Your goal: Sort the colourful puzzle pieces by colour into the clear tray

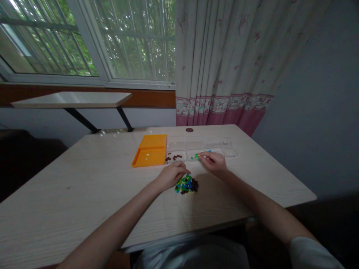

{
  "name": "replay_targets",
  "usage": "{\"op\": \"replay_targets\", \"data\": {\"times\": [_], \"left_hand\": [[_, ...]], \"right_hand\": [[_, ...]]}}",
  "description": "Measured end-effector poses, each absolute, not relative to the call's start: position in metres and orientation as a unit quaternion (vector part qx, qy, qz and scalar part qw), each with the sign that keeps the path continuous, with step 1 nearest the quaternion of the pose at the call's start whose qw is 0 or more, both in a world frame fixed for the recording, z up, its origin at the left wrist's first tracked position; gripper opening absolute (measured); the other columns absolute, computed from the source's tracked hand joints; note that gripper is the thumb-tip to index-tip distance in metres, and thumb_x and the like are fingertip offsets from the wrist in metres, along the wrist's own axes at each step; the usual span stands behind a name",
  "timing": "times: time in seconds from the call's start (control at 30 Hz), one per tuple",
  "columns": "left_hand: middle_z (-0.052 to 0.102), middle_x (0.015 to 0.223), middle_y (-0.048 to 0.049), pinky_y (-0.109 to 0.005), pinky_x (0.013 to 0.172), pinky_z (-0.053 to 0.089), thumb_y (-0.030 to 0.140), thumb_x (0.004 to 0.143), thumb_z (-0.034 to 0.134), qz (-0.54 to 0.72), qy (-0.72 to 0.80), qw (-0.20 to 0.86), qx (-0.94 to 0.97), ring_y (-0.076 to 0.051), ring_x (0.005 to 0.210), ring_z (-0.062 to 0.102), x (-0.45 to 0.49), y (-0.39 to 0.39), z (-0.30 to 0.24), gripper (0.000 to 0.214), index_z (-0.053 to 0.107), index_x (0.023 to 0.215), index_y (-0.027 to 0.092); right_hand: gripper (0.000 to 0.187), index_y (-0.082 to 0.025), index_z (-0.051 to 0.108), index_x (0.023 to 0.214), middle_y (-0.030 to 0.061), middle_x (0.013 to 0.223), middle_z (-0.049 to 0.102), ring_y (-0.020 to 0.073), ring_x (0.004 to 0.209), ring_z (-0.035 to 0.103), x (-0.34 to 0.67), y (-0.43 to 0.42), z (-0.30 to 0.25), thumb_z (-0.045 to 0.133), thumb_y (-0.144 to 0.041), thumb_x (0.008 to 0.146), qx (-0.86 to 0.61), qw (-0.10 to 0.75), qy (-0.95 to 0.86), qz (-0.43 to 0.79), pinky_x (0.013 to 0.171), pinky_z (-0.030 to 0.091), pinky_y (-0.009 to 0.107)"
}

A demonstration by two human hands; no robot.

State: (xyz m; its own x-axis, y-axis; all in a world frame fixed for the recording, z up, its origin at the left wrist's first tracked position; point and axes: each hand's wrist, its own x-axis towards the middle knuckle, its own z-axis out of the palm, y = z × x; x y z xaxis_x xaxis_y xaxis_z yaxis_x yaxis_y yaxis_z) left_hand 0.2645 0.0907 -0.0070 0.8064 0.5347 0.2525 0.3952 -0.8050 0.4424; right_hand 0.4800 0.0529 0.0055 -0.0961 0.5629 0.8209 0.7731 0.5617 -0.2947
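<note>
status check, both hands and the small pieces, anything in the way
Left hand by the mixed pile, contact unclear. Right hand at the clear tray, fingers near green pieces, grip unclear. Right hand hides part of the tray.

Multicoloured pile (pixel 186 185), orange case (pixel 153 141), possibly yellow piece (pixel 229 152)

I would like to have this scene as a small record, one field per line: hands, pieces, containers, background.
Left hand: left hand at the far side of the mixed pile; grip unclear
Right hand: right hand, fingers at the green pieces; grip unclear
Tray: clear tray with compartments; brown pieces lie in a near one
Case: open orange case, left of the tray, white pieces inside
Surface: pale wooden table
Background: window, patterned curtain
</note>
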Motion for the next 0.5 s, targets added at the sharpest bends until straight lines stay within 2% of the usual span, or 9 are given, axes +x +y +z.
{"op": "replay_targets", "data": {"times": [0.4, 0.5], "left_hand": [[0.055, 0.092, -0.0037, -0.024, 0.080, 0.042, 0.015, 0.081, 0.047, 0.178, 0.260, 0.154, 0.936, -0.015, 0.090, 0.053, 0.2593, 0.0929, -0.0082, 0.023, 0.064, 0.095, 0.022], [0.055, 0.094, -0.0043, -0.025, 0.081, 0.042, 0.017, 0.083, 0.045, 0.177, 0.262, 0.149, 0.937, -0.015, 0.091, 0.052, 0.2586, 0.0925, -0.0080, 0.025, 0.062, 0.100, 0.022]], "right_hand": [[0.016, -0.018, 0.068, 0.081, -0.0023, 0.048, 0.056, 0.0062, 0.040, 0.045, 0.4817, 0.0531, 0.0027, 0.055, -0.027, 0.079, -0.453, 0.499, -0.731, -0.102, 0.047, 0.040, 0.017], [0.017, -0.018, 0.068, 0.081, -0.0018, 0.050, 0.058, 0.0064, 0.041, 0.046, 0.4805, 0.0526, 0.0027, 0.055, -0.028, 0.080, -0.454, 0.497, -0.732, -0.104, 0.048, 0.040, 0.018]]}}
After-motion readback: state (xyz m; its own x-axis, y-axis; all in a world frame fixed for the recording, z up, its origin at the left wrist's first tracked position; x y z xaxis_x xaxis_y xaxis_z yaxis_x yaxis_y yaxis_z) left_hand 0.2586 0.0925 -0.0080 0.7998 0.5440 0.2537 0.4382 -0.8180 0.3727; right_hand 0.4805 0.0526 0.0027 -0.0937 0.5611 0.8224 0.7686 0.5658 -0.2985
